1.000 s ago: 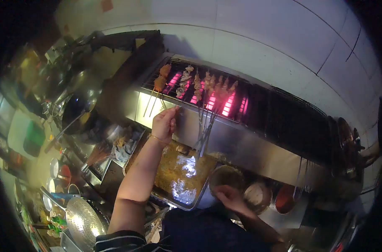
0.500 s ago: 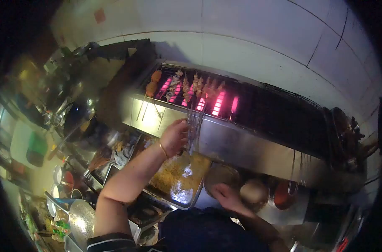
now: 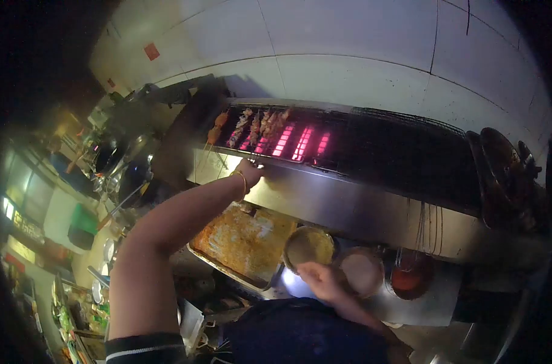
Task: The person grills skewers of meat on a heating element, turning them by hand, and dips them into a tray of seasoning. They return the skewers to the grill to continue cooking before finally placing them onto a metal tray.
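My left hand (image 3: 250,171), with a gold bracelet on the wrist, is at the front edge of the grill (image 3: 348,173). Its fingers are closed around the lower ends of several meat skewers (image 3: 267,124), whose meat lies over the glowing bars. Left of these lies an orange-brown skewer (image 3: 214,130), apart from the hand. Below the grill, my right hand (image 3: 318,279) is at the near rim of a round bowl (image 3: 310,244). Its fingers look drawn together; whether anything is between them is hidden.
A shallow tray (image 3: 245,242) with orange-yellow residue stands below the grill. Right of the bowl are a pale-filled bowl (image 3: 361,271) and a red-filled one (image 3: 411,278). Wire tools (image 3: 422,227) hang on the grill front. Dark pans (image 3: 500,151) stand at the far right.
My left hand has moved left along the grill front, and the meat skewers are shifted left, closer together. More glowing bars show at their right. The right hand stays by the bowl; the view has shifted.
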`<control>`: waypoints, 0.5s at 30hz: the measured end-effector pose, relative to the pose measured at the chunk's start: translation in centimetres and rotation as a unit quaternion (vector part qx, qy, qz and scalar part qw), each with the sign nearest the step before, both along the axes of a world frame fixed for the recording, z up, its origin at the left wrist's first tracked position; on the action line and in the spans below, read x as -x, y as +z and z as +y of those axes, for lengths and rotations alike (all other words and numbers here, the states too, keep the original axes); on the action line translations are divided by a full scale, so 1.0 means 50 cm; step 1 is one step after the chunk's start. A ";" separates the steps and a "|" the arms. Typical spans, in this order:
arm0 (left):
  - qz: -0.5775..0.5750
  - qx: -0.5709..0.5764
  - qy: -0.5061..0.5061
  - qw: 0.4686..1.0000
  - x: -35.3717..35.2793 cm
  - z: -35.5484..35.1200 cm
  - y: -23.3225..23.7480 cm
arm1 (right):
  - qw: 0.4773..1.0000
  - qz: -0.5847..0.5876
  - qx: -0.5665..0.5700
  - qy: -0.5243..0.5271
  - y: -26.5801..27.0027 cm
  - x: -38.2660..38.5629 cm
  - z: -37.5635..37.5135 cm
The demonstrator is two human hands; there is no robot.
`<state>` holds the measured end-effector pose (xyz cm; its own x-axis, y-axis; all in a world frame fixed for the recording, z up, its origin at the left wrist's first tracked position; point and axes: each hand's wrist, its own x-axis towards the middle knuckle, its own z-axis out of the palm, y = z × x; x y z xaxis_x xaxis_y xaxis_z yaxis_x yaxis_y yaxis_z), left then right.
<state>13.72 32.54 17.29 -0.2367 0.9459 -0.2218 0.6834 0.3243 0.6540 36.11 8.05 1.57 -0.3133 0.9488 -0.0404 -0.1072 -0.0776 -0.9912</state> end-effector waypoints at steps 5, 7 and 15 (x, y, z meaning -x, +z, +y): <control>0.143 -0.096 -0.083 0.981 0.144 0.060 -0.078 | 0.998 -0.055 -0.015 0.004 0.038 -0.041 -0.012; -0.075 -0.022 -0.034 0.996 0.121 0.022 -0.052 | 0.992 -0.122 0.007 0.015 0.128 -0.060 -0.017; -0.779 0.239 -0.132 0.565 0.026 -0.060 0.038 | 0.975 -0.219 0.013 0.025 0.159 -0.030 0.000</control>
<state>12.40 29.53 19.19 0.7324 0.6473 -0.2113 -0.5350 0.7390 0.4095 37.59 8.06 9.49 -0.3075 0.9295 -0.2037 0.3300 -0.0966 -0.9390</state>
